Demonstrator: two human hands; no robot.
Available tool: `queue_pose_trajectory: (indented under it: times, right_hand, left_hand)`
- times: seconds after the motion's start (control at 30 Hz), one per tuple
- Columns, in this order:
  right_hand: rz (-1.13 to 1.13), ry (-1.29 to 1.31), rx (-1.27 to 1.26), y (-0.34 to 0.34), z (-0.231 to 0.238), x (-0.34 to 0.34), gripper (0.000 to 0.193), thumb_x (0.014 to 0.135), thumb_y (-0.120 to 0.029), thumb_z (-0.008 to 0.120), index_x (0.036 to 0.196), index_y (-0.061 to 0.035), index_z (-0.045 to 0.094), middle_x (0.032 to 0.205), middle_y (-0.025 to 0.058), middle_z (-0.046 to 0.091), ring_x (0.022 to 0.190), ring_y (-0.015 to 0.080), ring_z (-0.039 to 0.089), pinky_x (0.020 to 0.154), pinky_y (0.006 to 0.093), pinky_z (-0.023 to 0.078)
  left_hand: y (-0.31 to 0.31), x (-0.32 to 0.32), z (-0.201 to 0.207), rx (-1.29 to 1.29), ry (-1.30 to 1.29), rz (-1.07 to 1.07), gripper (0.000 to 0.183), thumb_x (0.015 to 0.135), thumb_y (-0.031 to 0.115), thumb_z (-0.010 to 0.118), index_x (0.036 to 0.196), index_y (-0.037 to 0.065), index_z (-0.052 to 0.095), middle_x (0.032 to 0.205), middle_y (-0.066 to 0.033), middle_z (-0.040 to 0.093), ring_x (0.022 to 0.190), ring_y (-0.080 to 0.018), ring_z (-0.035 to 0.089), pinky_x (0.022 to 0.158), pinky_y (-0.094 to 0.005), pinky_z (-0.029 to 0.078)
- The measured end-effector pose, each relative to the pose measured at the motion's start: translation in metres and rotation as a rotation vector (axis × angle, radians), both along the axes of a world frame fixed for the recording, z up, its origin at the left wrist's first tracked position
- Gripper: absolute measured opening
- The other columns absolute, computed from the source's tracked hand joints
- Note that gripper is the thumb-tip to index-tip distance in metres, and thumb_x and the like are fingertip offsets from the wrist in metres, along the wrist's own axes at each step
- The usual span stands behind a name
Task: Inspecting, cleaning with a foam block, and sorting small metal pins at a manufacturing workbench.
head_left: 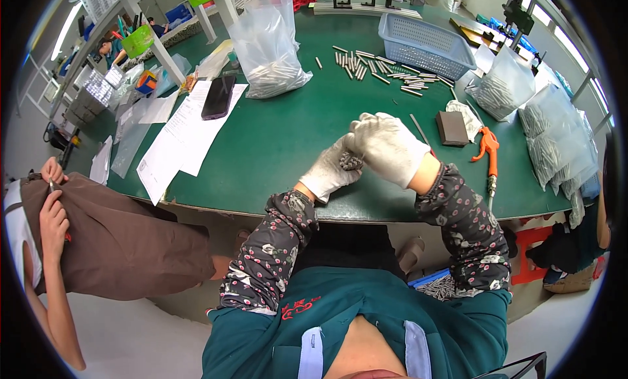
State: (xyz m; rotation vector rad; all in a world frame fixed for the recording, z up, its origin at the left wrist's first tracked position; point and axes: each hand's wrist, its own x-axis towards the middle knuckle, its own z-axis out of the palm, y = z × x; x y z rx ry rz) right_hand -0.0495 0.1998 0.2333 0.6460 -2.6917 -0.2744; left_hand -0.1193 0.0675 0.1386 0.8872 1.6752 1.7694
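My left hand (329, 171), in a whitish work glove, is closed round a bundle of short metal pins (350, 161), whose ends show at the palm. Right against it, my right hand (390, 148), gloved too, is curled shut with its knuckles up. Whatever its fingers pinch is hidden from this view. Beyond both hands, loose metal pins (358, 67) lie scattered on the green table (294, 143). A blue perforated basket (425, 46) stands just behind those pins.
At right lie a brown block (452, 128), an orange air gun (486, 145) and bags of pins (556, 140). Another bag of pins (268, 52), a phone (218, 97) and papers (182, 138) occupy the left. A person in a brown apron (124, 238) stands close by on the left.
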Motion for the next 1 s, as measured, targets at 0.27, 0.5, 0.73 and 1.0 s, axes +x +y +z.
queue_pose_trajectory:
  times: [0.27,0.5,0.73,1.0]
  right_hand:
    - [0.084,-0.157,-0.47,0.014,0.008,0.001,0.013,0.068,-0.008,0.062,0.08,-0.0044,0.058,0.078,0.0116,0.06,0.076,0.0301,0.057,0.068,0.0371,0.045]
    - [-0.512,0.006,-1.467,0.142,0.006,-0.057,0.017,0.076,-0.009,0.059,0.091,-0.0013,0.057,0.068,0.0043,0.059,0.052,0.0108,0.054,0.048,0.0228,0.044]
    - [-0.669,0.387,-1.78,0.255,0.001,-0.104,0.032,0.077,-0.008,0.057,0.109,-0.0006,0.054,0.076,0.006,0.062,0.059,0.0137,0.059,0.05,0.0238,0.047]
    - [-0.693,-0.019,-0.811,0.172,0.004,-0.032,0.047,0.075,-0.036,0.053,0.112,-0.0075,0.058,0.103,0.0218,0.06,0.096,0.0364,0.057,0.086,0.0355,0.044]
  left_hand:
    - [0.004,0.0,0.003,0.006,0.212,0.017,0.034,0.066,0.001,0.066,0.095,0.008,0.05,0.078,0.0002,0.053,0.072,-0.0107,0.053,0.068,-0.0252,0.045]
    - [-0.003,0.003,-0.004,-0.115,0.121,-0.04,0.033,0.066,0.003,0.066,0.091,0.007,0.046,0.077,-0.003,0.053,0.072,-0.0139,0.053,0.067,-0.0282,0.045]
    - [-0.008,0.008,-0.002,-0.143,0.074,-0.063,0.035,0.066,0.004,0.069,0.094,0.005,0.047,0.08,-0.0019,0.054,0.073,-0.0115,0.054,0.067,-0.0253,0.046]
    - [-0.01,0.001,-0.002,-0.09,0.016,-0.059,0.035,0.065,0.0,0.068,0.094,0.006,0.048,0.079,-0.0013,0.055,0.075,-0.0104,0.054,0.069,-0.0244,0.046]
